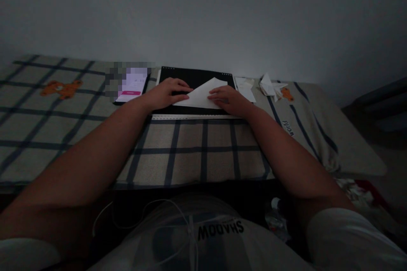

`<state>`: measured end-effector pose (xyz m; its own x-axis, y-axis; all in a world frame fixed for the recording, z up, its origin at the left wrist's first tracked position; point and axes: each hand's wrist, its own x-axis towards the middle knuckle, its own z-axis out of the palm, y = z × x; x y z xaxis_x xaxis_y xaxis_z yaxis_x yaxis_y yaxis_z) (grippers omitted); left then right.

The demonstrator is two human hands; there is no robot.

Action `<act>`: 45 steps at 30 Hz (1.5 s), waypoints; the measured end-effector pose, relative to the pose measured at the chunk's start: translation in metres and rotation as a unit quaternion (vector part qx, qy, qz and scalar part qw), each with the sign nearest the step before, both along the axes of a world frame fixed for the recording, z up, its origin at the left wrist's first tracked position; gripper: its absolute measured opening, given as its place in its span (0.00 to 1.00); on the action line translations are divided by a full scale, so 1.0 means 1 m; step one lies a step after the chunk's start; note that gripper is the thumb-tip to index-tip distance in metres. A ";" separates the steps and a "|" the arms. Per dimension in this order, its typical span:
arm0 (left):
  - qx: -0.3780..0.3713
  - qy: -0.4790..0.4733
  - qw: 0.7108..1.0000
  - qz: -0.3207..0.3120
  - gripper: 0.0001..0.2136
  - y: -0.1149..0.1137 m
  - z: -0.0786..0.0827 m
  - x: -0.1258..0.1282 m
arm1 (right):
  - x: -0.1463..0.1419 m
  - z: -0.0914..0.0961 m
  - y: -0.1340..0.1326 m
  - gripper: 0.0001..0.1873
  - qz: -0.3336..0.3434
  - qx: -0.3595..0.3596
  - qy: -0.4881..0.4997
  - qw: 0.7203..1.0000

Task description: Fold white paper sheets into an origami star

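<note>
A folded white sheet of paper point(201, 94) with a slanting upper edge lies on a black pad point(197, 75). My left hand point(168, 93) holds the sheet's left corner, with the fingers above the thumb. On the right part of the sheet, my right hand point(226, 98) holds it down with bent fingers and thumb. The fingertips of both hands point toward each other across the paper. Part of the sheet's right side is hidden under my right hand.
A phone point(132, 84) with a lit screen is left of the pad. Right of it lie white paper pieces point(245, 89) and a folded paper shape point(269, 87). A checked cloth point(190, 152) covers the table against the wall. A bottle point(276, 216) stands below the edge.
</note>
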<state>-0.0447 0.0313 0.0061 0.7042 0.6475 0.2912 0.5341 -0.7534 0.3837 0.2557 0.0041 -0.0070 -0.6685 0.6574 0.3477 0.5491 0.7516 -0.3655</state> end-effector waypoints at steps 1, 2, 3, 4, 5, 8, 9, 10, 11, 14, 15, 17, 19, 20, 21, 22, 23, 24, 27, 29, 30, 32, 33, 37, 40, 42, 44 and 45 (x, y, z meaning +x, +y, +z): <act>-0.001 0.002 1.000 -0.001 0.18 0.000 0.000 0.000 | 0.000 0.000 0.000 0.15 0.001 0.002 -0.003 1.000; -0.002 0.003 1.000 -0.001 0.18 0.001 -0.001 0.000 | 0.000 0.001 0.000 0.16 0.003 0.004 -0.006 1.000; -0.003 0.003 1.000 -0.002 0.18 0.001 -0.001 0.000 | 0.000 0.001 0.000 0.15 0.004 0.006 -0.009 1.000; -0.002 0.003 1.000 -0.004 0.18 0.002 -0.001 0.000 | 0.000 0.002 0.000 0.15 0.005 0.007 -0.011 1.000; -0.001 0.003 1.000 -0.005 0.18 0.002 -0.002 0.000 | 0.000 0.002 0.000 0.15 0.005 0.008 -0.012 1.000; 0.004 0.007 1.000 -0.004 0.19 0.001 -0.001 0.000 | 0.000 0.002 0.000 0.14 -0.001 0.003 -0.007 1.000; 0.005 0.010 1.000 -0.001 0.19 0.000 -0.001 0.000 | 0.000 0.002 0.000 0.13 -0.003 0.001 -0.005 1.000; 0.005 0.012 1.000 0.002 0.20 -0.001 -0.001 0.000 | 0.000 0.002 -0.001 0.13 -0.005 -0.001 -0.002 1.000; 0.005 0.013 1.000 0.005 0.21 -0.001 0.000 0.000 | 0.000 0.002 -0.001 0.13 -0.008 -0.003 0.001 1.000; 0.006 0.013 1.000 0.005 0.21 -0.002 0.000 0.001 | -0.001 0.002 -0.003 0.13 -0.013 -0.010 0.004 1.000; 0.007 0.011 1.000 0.006 0.21 -0.002 0.000 0.001 | -0.001 0.003 -0.004 0.13 -0.014 -0.013 0.004 1.000; 0.008 0.010 1.000 0.010 0.20 -0.003 0.000 0.001 | -0.002 0.002 -0.004 0.14 -0.015 -0.016 0.005 1.000; 0.011 0.007 1.000 0.016 0.21 -0.004 0.001 0.002 | -0.001 0.001 -0.003 0.14 -0.017 -0.013 0.005 1.000; 0.013 0.005 1.000 0.019 0.21 -0.005 0.001 0.003 | -0.001 -0.001 -0.002 0.15 -0.019 -0.011 0.003 1.000; 0.016 0.002 1.000 0.021 0.22 -0.006 0.001 0.004 | -0.001 -0.002 -0.001 0.16 -0.022 -0.009 0.000 1.000; 0.019 0.000 1.000 0.020 0.22 -0.007 0.002 0.004 | -0.001 -0.003 0.000 0.16 -0.024 -0.008 -0.003 1.000; 0.022 -0.002 1.000 0.017 0.22 -0.008 0.002 0.005 | -0.001 -0.004 0.001 0.17 -0.025 -0.008 -0.006 1.000; 0.025 -0.003 1.000 0.011 0.22 -0.009 0.002 0.006 | -0.001 -0.005 0.002 0.17 -0.025 -0.007 -0.009 1.000; 0.029 -0.004 1.000 -0.007 0.19 -0.010 0.001 0.007 | -0.001 -0.003 0.001 0.17 -0.028 -0.003 -0.018 0.999; 0.024 -0.004 1.000 -0.010 0.18 -0.009 0.000 0.007 | -0.001 0.000 -0.002 0.16 -0.032 -0.005 -0.024 0.999; 0.021 -0.003 1.000 -0.010 0.18 -0.008 0.000 0.007 | -0.001 0.002 -0.003 0.15 -0.033 -0.007 -0.026 0.999; 0.013 0.002 1.000 -0.010 0.18 -0.007 0.000 0.006 | -0.001 0.005 -0.005 0.14 -0.033 -0.010 -0.027 0.999; 0.011 0.004 1.000 -0.009 0.19 -0.007 0.000 0.005 | -0.001 0.006 -0.006 0.13 -0.033 -0.010 -0.026 0.999; 0.006 0.011 1.000 0.013 0.23 -0.006 0.001 0.004 | -0.001 0.008 -0.008 0.12 -0.034 -0.012 -0.016 0.999; 0.003 0.008 1.000 0.018 0.23 -0.006 0.002 0.004 | -0.001 0.009 -0.009 0.11 -0.030 -0.019 -0.010 0.999; 0.001 0.004 1.000 0.010 0.22 -0.005 0.002 0.004 | -0.001 0.011 -0.009 0.11 -0.030 -0.026 -0.008 0.999; 0.000 -0.003 1.000 0.006 0.21 -0.004 0.002 0.003 | -0.001 0.012 -0.009 0.11 -0.030 -0.033 -0.008 0.999; 0.000 -0.005 1.000 0.007 0.20 -0.004 0.002 0.003 | -0.001 0.012 -0.009 0.11 -0.029 -0.036 -0.009 0.999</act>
